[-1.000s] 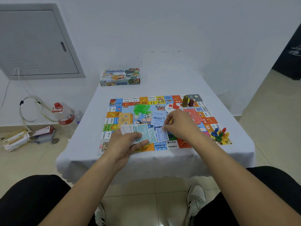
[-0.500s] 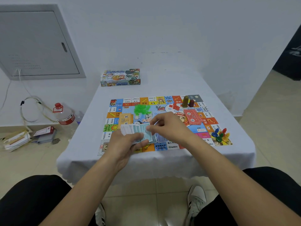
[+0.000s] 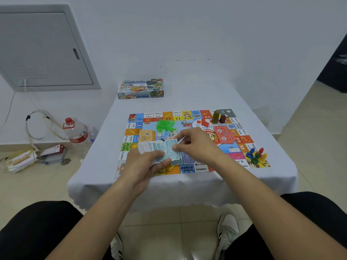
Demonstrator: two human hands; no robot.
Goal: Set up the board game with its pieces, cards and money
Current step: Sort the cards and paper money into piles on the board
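Note:
The colourful game board (image 3: 187, 115) lies flat on the white-clothed table (image 3: 101, 162). My left hand (image 3: 148, 164) grips a fanned stack of play money (image 3: 155, 147) above the board's near edge. My right hand (image 3: 195, 145) pinches the top teal note (image 3: 171, 147) of that stack. On the board sit green houses (image 3: 165, 125), red pieces (image 3: 205, 122), an orange card deck (image 3: 147, 136), a red card deck (image 3: 223, 136), two tall tokens (image 3: 217, 117) and a dice (image 3: 184, 122). Coloured pawns (image 3: 256, 156) cluster at the near right corner. A few notes (image 3: 185, 158) lie on the board under my hands.
The game box (image 3: 140, 89) stands at the table's far left edge. On the floor to the left are a water bottle (image 3: 77, 134), cables and small boxes (image 3: 22, 160). My knees and shoes are below the table's front edge.
My right hand has moved left from over the board's middle back to the stack in my left hand and now pinches its top note. The left hand has stayed put.

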